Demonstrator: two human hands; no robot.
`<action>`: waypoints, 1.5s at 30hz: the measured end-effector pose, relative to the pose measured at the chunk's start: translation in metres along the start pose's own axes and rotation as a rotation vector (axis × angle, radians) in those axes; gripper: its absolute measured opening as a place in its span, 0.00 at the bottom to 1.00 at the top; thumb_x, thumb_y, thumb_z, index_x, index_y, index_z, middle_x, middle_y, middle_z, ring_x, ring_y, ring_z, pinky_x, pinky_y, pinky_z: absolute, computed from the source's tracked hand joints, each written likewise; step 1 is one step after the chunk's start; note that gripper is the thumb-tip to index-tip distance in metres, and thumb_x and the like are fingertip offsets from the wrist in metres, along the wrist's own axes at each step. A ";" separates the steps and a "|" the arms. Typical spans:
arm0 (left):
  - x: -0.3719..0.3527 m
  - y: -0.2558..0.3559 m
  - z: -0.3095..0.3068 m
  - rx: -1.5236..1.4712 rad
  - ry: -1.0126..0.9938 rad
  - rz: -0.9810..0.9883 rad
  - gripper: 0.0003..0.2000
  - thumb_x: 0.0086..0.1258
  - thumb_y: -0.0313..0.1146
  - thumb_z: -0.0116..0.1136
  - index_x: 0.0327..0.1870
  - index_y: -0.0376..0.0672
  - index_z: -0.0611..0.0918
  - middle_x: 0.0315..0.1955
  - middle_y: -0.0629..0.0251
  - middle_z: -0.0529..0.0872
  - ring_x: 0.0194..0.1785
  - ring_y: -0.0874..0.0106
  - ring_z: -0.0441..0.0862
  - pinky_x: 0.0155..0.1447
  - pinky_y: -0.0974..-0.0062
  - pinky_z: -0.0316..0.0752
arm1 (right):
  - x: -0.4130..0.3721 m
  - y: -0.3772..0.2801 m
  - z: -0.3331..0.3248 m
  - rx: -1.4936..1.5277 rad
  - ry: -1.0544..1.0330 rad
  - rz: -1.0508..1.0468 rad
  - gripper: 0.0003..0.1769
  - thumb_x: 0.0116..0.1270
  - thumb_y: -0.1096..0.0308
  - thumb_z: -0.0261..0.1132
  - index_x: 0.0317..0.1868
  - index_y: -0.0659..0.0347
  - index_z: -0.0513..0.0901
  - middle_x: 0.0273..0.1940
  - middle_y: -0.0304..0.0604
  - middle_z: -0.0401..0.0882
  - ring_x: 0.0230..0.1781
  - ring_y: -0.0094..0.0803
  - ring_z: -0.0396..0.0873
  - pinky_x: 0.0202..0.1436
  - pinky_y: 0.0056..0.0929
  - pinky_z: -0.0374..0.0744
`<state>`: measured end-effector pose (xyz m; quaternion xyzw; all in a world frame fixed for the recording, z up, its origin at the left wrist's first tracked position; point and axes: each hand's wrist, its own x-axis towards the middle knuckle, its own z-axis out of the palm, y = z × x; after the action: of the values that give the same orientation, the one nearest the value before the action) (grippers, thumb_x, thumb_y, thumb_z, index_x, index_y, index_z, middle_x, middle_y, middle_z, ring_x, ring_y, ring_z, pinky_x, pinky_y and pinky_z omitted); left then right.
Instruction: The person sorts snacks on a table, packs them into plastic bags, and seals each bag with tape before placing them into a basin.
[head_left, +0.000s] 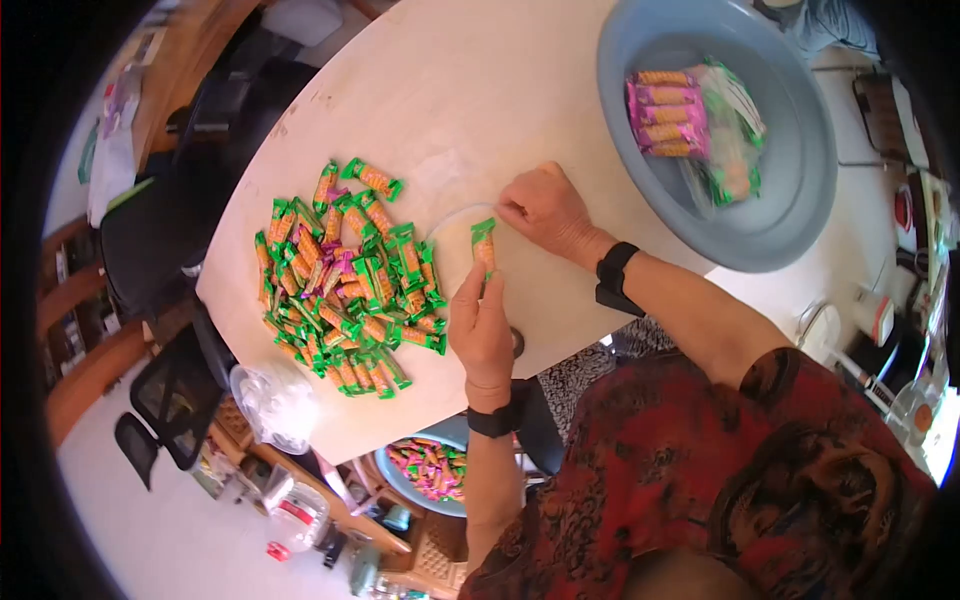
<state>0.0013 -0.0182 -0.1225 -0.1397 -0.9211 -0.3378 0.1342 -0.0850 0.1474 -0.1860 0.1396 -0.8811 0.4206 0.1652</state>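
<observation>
My left hand (481, 330) is closed, with thumb and fingers pinching the lower end of a small snack packet (483, 243) in a green and orange wrapper. Just beyond it, my right hand (548, 210) is pinched closed at the end of a thin whitish strip (455, 213), which curves over the table towards the packets. Left of both hands lies a heap of similar snack packets (345, 285), mostly green and orange with some pink ones among them.
A blue-grey basin (780, 235) at the upper right of the table (450, 90) holds pink and green bagged packs (668, 115). Under the near edge, another basin (392, 478) contains many small packets. Clear plastic bags (275, 405) hang by the left corner, near black chairs (165, 400).
</observation>
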 end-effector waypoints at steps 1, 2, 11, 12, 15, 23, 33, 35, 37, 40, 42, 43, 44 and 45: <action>0.001 -0.003 0.000 0.034 0.025 0.049 0.12 0.62 0.14 0.61 0.46 0.33 0.85 0.49 0.49 0.85 0.51 0.57 0.85 0.53 0.69 0.81 | -0.001 -0.002 -0.001 0.005 -0.013 0.024 0.07 0.55 0.69 0.70 0.26 0.53 0.78 0.25 0.35 0.77 0.30 0.35 0.77 0.44 0.36 0.71; 0.001 -0.007 0.002 0.041 0.036 0.029 0.12 0.62 0.14 0.61 0.46 0.33 0.85 0.49 0.49 0.85 0.51 0.57 0.85 0.53 0.69 0.81 | -0.002 -0.003 0.000 0.014 -0.032 0.013 0.07 0.55 0.69 0.70 0.26 0.53 0.78 0.25 0.35 0.77 0.30 0.35 0.77 0.44 0.36 0.71; 0.022 -0.031 0.033 0.091 0.129 0.040 0.07 0.58 0.16 0.65 0.36 0.36 0.83 0.46 0.53 0.87 0.46 0.57 0.85 0.48 0.68 0.81 | 0.000 -0.002 -0.002 0.016 -0.032 0.012 0.09 0.53 0.73 0.71 0.27 0.53 0.77 0.24 0.35 0.75 0.26 0.35 0.75 0.43 0.34 0.70; 0.026 -0.030 0.033 0.169 0.108 0.055 0.07 0.56 0.18 0.67 0.33 0.38 0.82 0.47 0.54 0.86 0.48 0.57 0.84 0.49 0.66 0.79 | 0.000 -0.002 -0.002 0.011 -0.031 0.010 0.09 0.53 0.73 0.71 0.27 0.53 0.77 0.24 0.35 0.74 0.26 0.35 0.75 0.42 0.35 0.70; 0.042 -0.027 0.034 0.365 0.108 0.083 0.08 0.52 0.21 0.69 0.30 0.41 0.81 0.51 0.58 0.84 0.51 0.58 0.81 0.52 0.62 0.73 | 0.000 -0.001 -0.002 0.016 -0.025 0.007 0.09 0.52 0.74 0.71 0.27 0.54 0.77 0.24 0.36 0.74 0.26 0.36 0.74 0.41 0.35 0.70; 0.077 -0.043 0.048 0.580 0.237 0.050 0.08 0.49 0.21 0.66 0.25 0.44 0.78 0.54 0.61 0.82 0.56 0.57 0.77 0.56 0.59 0.66 | 0.001 -0.001 -0.001 0.011 0.002 0.014 0.08 0.52 0.72 0.69 0.25 0.53 0.76 0.25 0.35 0.76 0.28 0.36 0.75 0.41 0.36 0.70; 0.082 -0.061 0.053 0.424 0.200 -0.123 0.14 0.50 0.19 0.62 0.40 0.41 0.80 0.48 0.58 0.82 0.48 0.58 0.80 0.47 0.60 0.71 | 0.002 -0.003 -0.002 0.012 -0.003 0.037 0.08 0.51 0.73 0.68 0.24 0.53 0.76 0.25 0.35 0.75 0.29 0.35 0.75 0.42 0.35 0.71; 0.086 -0.063 0.050 0.377 0.137 -0.181 0.18 0.51 0.19 0.62 0.46 0.42 0.81 0.46 0.57 0.82 0.48 0.58 0.80 0.45 0.61 0.73 | 0.002 -0.003 -0.002 -0.003 0.002 0.034 0.08 0.50 0.73 0.68 0.24 0.53 0.76 0.25 0.35 0.75 0.29 0.35 0.75 0.42 0.34 0.71; 0.090 -0.063 0.047 0.385 0.011 -0.125 0.21 0.54 0.18 0.58 0.51 0.47 0.81 0.44 0.59 0.82 0.44 0.56 0.82 0.41 0.60 0.76 | 0.002 -0.002 -0.002 -0.012 0.001 0.031 0.08 0.50 0.73 0.68 0.24 0.53 0.76 0.25 0.35 0.75 0.29 0.35 0.75 0.42 0.34 0.71; 0.096 -0.067 0.049 0.413 0.010 -0.134 0.22 0.55 0.19 0.57 0.52 0.51 0.81 0.40 0.60 0.81 0.40 0.57 0.82 0.36 0.61 0.77 | 0.002 -0.002 -0.001 -0.012 0.001 0.032 0.09 0.50 0.73 0.69 0.24 0.53 0.75 0.25 0.36 0.75 0.28 0.36 0.75 0.42 0.34 0.71; 0.099 -0.071 0.053 0.412 0.007 -0.139 0.22 0.56 0.19 0.57 0.52 0.51 0.81 0.39 0.61 0.80 0.40 0.57 0.82 0.36 0.60 0.77 | 0.002 -0.003 -0.001 -0.015 0.002 0.033 0.09 0.49 0.73 0.69 0.24 0.53 0.76 0.25 0.36 0.75 0.28 0.36 0.75 0.42 0.34 0.71; 0.100 -0.073 0.055 0.411 0.004 -0.143 0.21 0.56 0.20 0.58 0.52 0.50 0.81 0.38 0.62 0.80 0.39 0.58 0.82 0.36 0.60 0.77 | 0.002 -0.003 -0.001 -0.019 0.003 0.035 0.09 0.49 0.73 0.69 0.24 0.53 0.76 0.25 0.36 0.75 0.28 0.36 0.75 0.42 0.34 0.72; 0.101 -0.075 0.056 0.411 0.004 -0.142 0.21 0.56 0.20 0.58 0.52 0.50 0.81 0.38 0.62 0.80 0.39 0.58 0.82 0.36 0.60 0.77 | 0.002 -0.002 -0.001 -0.020 0.004 0.035 0.09 0.49 0.73 0.69 0.24 0.53 0.76 0.25 0.36 0.75 0.28 0.36 0.75 0.42 0.34 0.72; 0.102 -0.075 0.057 0.407 -0.002 -0.133 0.21 0.56 0.20 0.58 0.52 0.49 0.81 0.38 0.62 0.80 0.40 0.57 0.82 0.36 0.60 0.77 | 0.001 -0.002 0.000 -0.028 0.002 0.042 0.09 0.49 0.73 0.69 0.25 0.53 0.76 0.25 0.36 0.75 0.28 0.36 0.75 0.42 0.34 0.72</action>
<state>-0.1282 -0.0185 -0.1739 -0.0491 -0.9776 -0.1530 0.1362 -0.0853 0.1462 -0.1839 0.1184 -0.8894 0.4117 0.1594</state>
